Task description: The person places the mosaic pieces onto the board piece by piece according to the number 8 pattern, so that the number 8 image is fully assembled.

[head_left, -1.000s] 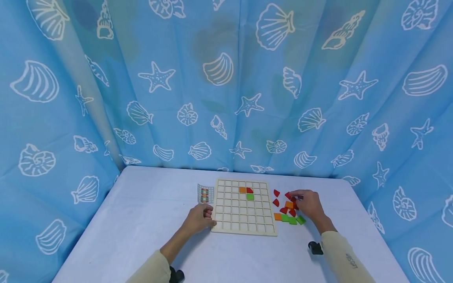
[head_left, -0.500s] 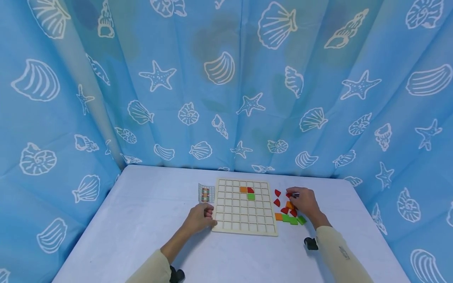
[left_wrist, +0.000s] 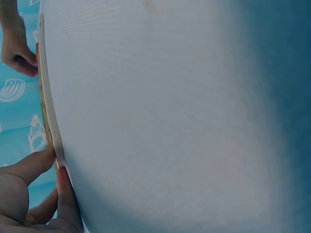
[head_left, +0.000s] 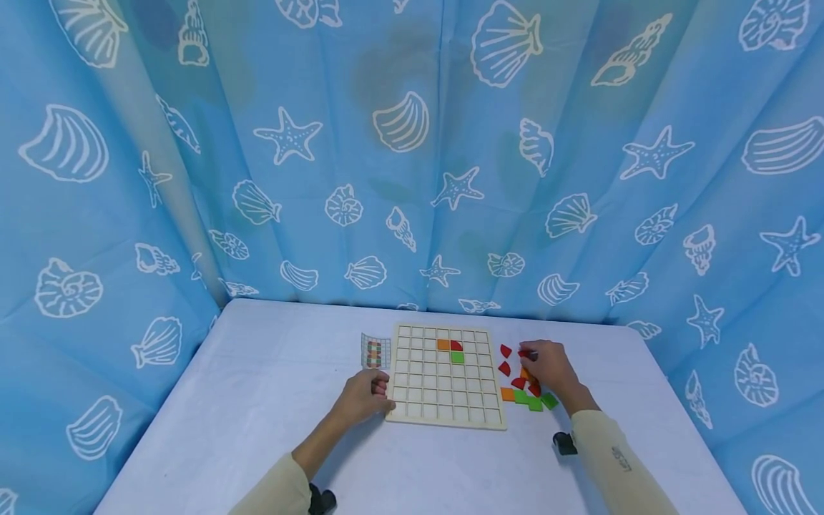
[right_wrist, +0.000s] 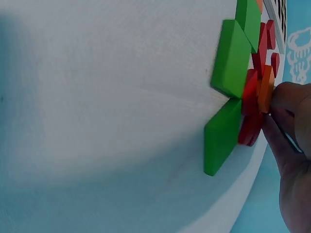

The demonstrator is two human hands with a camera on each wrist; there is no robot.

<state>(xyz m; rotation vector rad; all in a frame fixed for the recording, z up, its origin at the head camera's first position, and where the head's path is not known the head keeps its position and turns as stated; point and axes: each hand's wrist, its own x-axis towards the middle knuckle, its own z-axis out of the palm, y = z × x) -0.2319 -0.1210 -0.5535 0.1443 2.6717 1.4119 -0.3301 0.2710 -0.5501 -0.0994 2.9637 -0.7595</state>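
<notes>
A pale wooden grid board (head_left: 428, 381) lies flat on the table, holding an orange square (head_left: 443, 345), a red quarter-circle (head_left: 456, 345) and a green square (head_left: 457, 357). My left hand (head_left: 360, 398) holds the board's left edge, thumb near the front corner; the left wrist view shows thumb and finger at the rim. Right of the board, my right hand (head_left: 547, 366) is over the loose pieces and pinches a red quarter-circle piece (head_left: 522, 354), mostly hidden by the fingers. Just below, an orange square tile (right_wrist: 266, 90) is partly covered by that hand.
Several red quarter-circles (head_left: 505, 368) and green tiles (head_left: 535, 404) lie loose right of the board, with another orange tile (head_left: 508, 394) near them. A printed pattern card (head_left: 375, 352) lies left of the board. A blue shell-print curtain (head_left: 360, 179) hangs behind the table.
My right hand has shifted slightly left over the loose pieces, covering more of the orange tile; the red piece at its fingertips moved slightly with it. My left hand stays on the board.
</notes>
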